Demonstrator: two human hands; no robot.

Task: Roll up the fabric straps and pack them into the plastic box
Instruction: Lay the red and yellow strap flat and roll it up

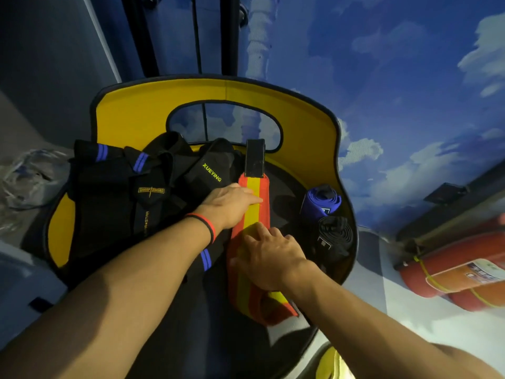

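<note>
An orange strap with a yellow middle stripe [254, 214] lies stretched out on a black seat, its black end patch [255, 158] at the far end. My left hand [231, 205] lies flat on the strap's upper part with straight fingers. My right hand [269, 254] presses on the strap lower down, fingers bent over the fabric. The near end of the strap [273, 307] is folded over. A rolled blue strap [322, 199] and a rolled black strap [334, 232] sit at the seat's right side. No plastic box is in view.
A pile of loose black straps with blue stripes and printed logos [131, 192] covers the seat's left half. The chair has a yellow backrest [300, 116] with a cut-out. Clear plastic bags [30, 179] lie at the left. Red fire extinguishers [451, 269] lie at the right.
</note>
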